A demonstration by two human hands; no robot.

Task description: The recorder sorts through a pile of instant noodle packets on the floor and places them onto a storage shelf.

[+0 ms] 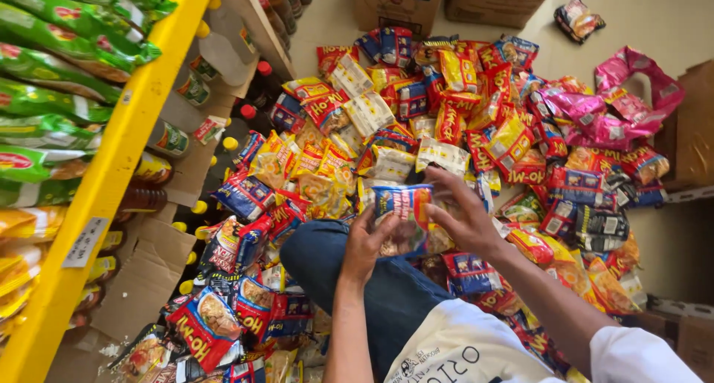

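The left hand (370,243) and the right hand (462,213) both hold one blue packet (403,208) between them, fingers closed on its sides, above the person's knee (327,253). Around it, a big pile of packets (476,123) lies on the floor, beside a yellow shelf (111,167) with green bags (52,71).

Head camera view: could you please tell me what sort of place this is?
Probably a small shop or its stockroom: a yellow shelf of green packets, cardboard boxes, and a floor heap of noodle packets being sorted.
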